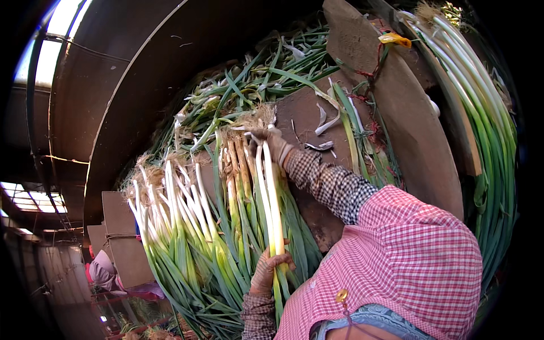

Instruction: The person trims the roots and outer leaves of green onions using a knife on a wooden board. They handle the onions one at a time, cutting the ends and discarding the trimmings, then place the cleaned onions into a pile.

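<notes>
Two long green onions [267, 191] with clean white shafts lie lengthwise between my hands. My left hand [272, 267] is closed around them where white turns to green. My right hand [272, 144] has its fingers curled at their root ends; its grip is partly hidden. Both hands look gloved and soiled. Beneath and beside them lies a row of unpeeled green onions [238, 182], with brownish outer skins and bushy roots. Farther left rests a bundle of whiter green onions [182, 212], roots towards the top of the view.
Stripped leaves and skins [250, 85] are heaped beyond the onions. Peel scraps [325, 127] lie on a brown board. Upright brown panels [399, 106] stand at the right, and another onion bundle [476, 127] lies past them. A person in a pink hat [102, 272] is in the left background.
</notes>
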Available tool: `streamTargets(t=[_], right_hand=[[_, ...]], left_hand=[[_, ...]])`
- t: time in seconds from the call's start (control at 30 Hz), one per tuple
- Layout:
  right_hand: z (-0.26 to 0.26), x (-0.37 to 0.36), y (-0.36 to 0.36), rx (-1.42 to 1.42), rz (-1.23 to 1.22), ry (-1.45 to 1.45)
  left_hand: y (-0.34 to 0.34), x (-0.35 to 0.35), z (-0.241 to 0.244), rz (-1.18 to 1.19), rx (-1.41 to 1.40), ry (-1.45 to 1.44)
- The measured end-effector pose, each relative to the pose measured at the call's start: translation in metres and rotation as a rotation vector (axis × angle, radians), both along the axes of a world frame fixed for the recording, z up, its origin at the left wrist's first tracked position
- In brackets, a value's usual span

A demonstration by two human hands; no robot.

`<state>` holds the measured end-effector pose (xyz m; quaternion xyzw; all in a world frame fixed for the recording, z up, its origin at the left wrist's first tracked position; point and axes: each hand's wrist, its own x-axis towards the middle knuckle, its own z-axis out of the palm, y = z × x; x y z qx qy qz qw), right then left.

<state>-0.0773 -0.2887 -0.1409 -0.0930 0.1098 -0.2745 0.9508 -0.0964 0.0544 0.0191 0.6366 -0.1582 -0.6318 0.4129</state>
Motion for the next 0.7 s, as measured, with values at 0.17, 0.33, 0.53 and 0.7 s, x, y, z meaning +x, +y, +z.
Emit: streamTargets(t=[0.17,0.33,0.53,0.7], right_hand=[[-0.020,0.044,-0.140,0.142,-0.279,0.593],[0.047,0.011,-0.216,-0.040,-0.302,0.404],[0.070,-0.096,-0.051,-1.215,-0.051,1.139],[-0.021,-0.181,0.072,-1.752,0.071,1.823]], left_hand=[[0.061,-0.011,0.053,0.185,0.085,0.033],[0.160,0.100,0.143,0.471,0.192,-0.654],[0.162,0.290,0.195,0.152,0.487,-1.560],[-0.037,0.188,-0.011,-0.168,-0.041,-1.094]])
